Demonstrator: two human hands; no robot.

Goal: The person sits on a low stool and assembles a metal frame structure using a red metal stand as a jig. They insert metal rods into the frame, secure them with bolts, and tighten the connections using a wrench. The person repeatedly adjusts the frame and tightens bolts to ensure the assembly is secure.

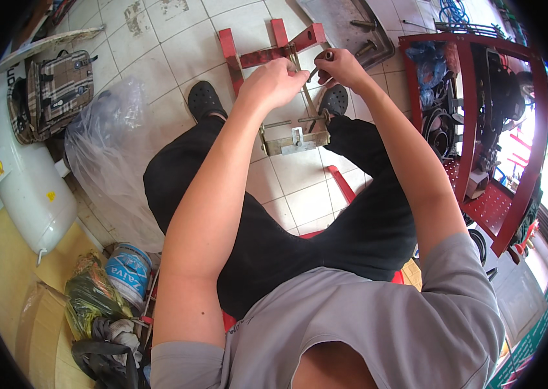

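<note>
My left hand [274,83] is closed, its fingertips pinched at the upper part of a metal frame [306,97] with upright bars; what lies between them is hidden. Just to its right, my right hand [344,69] wraps round a slim dark tool with a round end [329,56]; its exact kind is too small to tell. The bars run down toward me to a worn metal crosspiece [280,144] with a small slotted plate [297,137] on it. Behind my hands stands a red metal stand [262,57] with several upright arms.
A grey metal tray [387,48] holding dark bolt-like parts lies beyond my right hand. A red rack [468,117] with cables and tools stands on the right. On the left are a white tank [27,194], plaid bag [60,91], clear plastic sheet [108,155] and blue-white bucket [128,272].
</note>
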